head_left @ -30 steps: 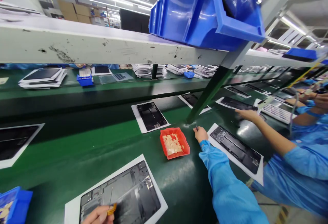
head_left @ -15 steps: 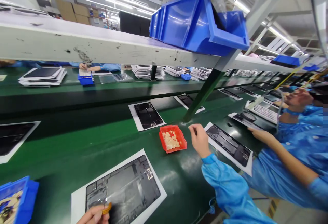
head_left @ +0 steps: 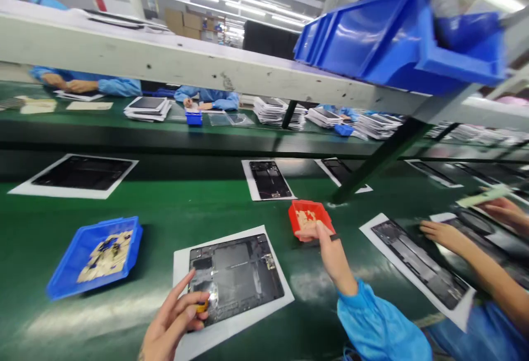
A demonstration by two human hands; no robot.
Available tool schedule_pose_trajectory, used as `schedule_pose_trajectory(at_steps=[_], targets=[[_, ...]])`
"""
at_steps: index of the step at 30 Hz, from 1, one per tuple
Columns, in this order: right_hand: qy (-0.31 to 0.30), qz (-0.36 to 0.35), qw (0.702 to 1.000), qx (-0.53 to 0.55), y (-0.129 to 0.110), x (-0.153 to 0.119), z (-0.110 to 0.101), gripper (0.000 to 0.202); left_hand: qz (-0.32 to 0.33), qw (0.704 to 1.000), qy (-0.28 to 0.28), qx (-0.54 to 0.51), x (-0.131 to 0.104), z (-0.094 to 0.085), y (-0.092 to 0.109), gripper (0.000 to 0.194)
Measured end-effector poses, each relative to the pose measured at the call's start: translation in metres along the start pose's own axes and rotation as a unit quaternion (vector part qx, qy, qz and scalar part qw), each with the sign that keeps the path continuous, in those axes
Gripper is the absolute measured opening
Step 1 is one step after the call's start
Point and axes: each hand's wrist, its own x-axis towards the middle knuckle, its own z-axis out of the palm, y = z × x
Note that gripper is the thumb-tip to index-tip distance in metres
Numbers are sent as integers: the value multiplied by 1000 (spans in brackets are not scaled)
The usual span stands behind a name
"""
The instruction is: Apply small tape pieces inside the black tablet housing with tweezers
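Observation:
My left hand (head_left: 176, 314) rests at the near left edge of a dark tablet housing (head_left: 239, 273), which lies on a white sheet (head_left: 198, 344). Thumb and fingers pinch a small orange-yellow piece (head_left: 202, 307); its kind is not clear. Close to the near side of a red bin (head_left: 312, 234) is my right hand (head_left: 332, 253), its fingers closed around a thin dark tool (head_left: 334, 237), blurred. Pale small pieces (head_left: 306, 218) lie inside that bin, partly hidden by my fingers.
A blue bin (head_left: 138, 245) with pale and dark small parts stands left. More housings (head_left: 85, 172) lie along the green bench (head_left: 165, 206). A slanted post (head_left: 380, 157) and a shelf with blue bins (head_left: 372, 41) rise ahead. A co-worker's hand (head_left: 448, 237) is at right.
The view has swung left. My right hand has moved from beside the red bin to its near edge. My left hand still pinches the orange-yellow piece over the housing.

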Motion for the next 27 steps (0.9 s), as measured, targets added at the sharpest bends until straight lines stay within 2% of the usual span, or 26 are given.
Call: schedule_pose_trajectory(at_steps=[2,4,6,8,9,11,14,18,21,23,27], targets=[[-91,14,991,99,-20,-24,20,71,30,999,-7,-14,-10,6,5,67],[-162,0,965,208,-35,-47,35,71,33,999,-15,-19,-20,12,13,56],[-208,-44,940,266,-48,-65,44,54,19,999,-29,-20,-27,17,21,48],[-236,-97,933,255,-59,-75,47,28,4,998,-54,-27,-31,21,27,42],[-246,-128,931,236,-65,-77,47,22,-2,997,-69,-34,-32,23,29,38],[-254,-210,925,192,-75,-78,46,22,-8,994,-97,-54,-34,26,33,32],[-230,-342,902,129,-86,-76,44,21,-18,989,-119,-81,-34,32,36,26],[-211,-436,868,108,-86,-73,44,33,-21,985,-138,-99,-34,40,38,23],[-219,-465,852,100,-78,-73,43,40,-26,984,-145,-102,-35,44,38,23],[-236,-460,852,90,-74,-76,42,38,-31,984,-145,-102,-35,45,38,23],[-255,-379,887,77,-69,-85,41,28,-36,983,-149,-96,-35,45,37,25]])
